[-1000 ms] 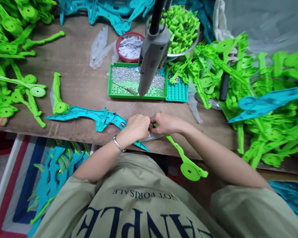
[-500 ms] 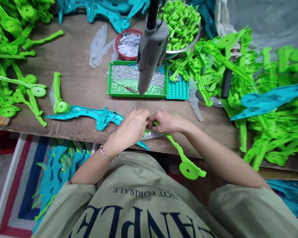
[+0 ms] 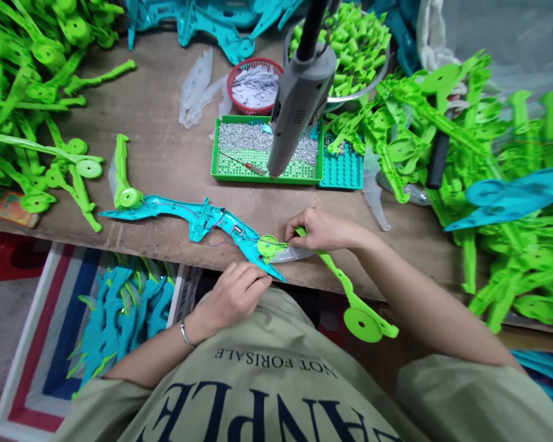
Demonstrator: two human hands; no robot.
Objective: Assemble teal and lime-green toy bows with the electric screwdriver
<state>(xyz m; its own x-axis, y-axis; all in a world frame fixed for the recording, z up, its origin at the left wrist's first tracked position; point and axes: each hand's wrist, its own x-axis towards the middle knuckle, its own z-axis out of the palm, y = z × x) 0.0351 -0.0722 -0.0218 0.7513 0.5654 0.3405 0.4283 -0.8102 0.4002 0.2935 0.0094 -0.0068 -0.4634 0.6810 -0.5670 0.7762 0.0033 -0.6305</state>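
Observation:
A blue bow-shaped plastic shell (image 3: 198, 215) with thin wires lies along the table's front edge. One green disc-ended arm (image 3: 128, 195) sits at its left end, and a green round piece (image 3: 268, 245) at its right end. My right hand (image 3: 320, 228) is closed on a long green plastic arm (image 3: 362, 319), whose disc end hangs past the table edge. A clear plastic piece (image 3: 297, 253) lies under that hand. My left hand (image 3: 239, 293) is by the shell's right tip with curled fingers; its fingertips are hidden.
A grey powered screwdriver (image 3: 301, 104) hangs over a green tray (image 3: 267, 178) of screws. Behind stand a red basket (image 3: 233, 92) and a bowl (image 3: 382, 77) of green parts. Heaps of green arms (image 3: 41, 80) flank the table. Blue shells (image 3: 124, 307) fill a crate below left.
My left hand has drawn back from my right hand, toward my body and the table edge, uncovering the shell's right end. My right hand still grips the green arm. The view has shifted slightly.

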